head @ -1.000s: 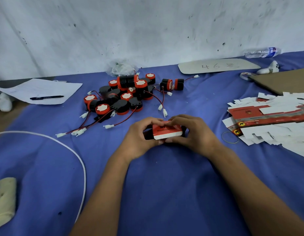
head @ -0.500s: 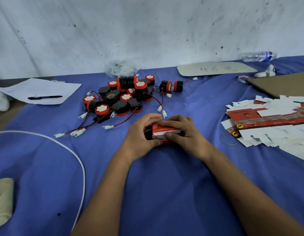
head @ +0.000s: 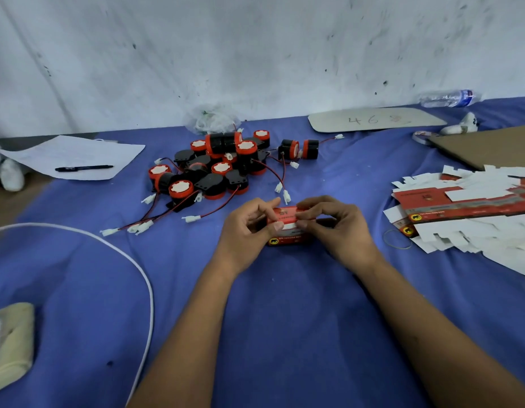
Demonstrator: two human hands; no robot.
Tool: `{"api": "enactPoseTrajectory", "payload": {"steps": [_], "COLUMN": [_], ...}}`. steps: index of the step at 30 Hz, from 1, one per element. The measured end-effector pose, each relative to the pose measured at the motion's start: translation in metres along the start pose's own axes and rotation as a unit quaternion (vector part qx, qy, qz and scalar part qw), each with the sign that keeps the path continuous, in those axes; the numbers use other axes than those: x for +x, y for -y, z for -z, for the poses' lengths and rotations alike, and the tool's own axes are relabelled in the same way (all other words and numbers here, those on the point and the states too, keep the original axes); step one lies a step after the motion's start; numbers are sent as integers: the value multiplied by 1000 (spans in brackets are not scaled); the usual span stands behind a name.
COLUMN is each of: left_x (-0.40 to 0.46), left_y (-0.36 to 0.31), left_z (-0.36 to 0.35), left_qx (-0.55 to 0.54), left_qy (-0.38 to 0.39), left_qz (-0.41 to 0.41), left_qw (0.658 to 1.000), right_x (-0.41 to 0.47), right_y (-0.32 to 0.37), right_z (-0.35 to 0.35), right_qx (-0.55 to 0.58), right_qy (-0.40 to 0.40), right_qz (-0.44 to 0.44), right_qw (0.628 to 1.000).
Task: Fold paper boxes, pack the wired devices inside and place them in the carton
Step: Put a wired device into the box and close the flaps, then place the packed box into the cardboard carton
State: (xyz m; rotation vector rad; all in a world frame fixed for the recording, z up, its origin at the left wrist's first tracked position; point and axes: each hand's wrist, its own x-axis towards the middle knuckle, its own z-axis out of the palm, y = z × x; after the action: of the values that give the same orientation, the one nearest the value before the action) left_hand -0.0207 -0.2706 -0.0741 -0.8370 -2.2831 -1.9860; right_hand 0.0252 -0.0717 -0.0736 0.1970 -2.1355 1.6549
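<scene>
Both hands on a red paper box at mid-worktop

The left hand and right hand pinch the paper box between curled fingers; beyond lies the heap of wired devices, flat box blanks toward the right edge.

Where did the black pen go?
In the head view, the black pen lies on the white sheet of paper at the far left of the blue cloth, left of the pile of red-and-black wired devices.
</scene>
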Motion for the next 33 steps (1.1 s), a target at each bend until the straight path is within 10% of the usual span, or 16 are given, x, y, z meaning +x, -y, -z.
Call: {"api": "enactPoseTrajectory", "payload": {"steps": [24,33], "left_x": [1,37], "left_y": [-4,-149], "left_z": [-6,-234], "left_qx": [95,-134], "left_qy": [9,197], "left_qz": [9,-112], "left_qw": [995,965], "right_x": [-9,-105], "right_y": [13,150], "right_z": [18,246], "right_qx": [-185,-293], "right_qy": [102,-134], "right_qz": [59,0], "right_qw": [976,947]}}
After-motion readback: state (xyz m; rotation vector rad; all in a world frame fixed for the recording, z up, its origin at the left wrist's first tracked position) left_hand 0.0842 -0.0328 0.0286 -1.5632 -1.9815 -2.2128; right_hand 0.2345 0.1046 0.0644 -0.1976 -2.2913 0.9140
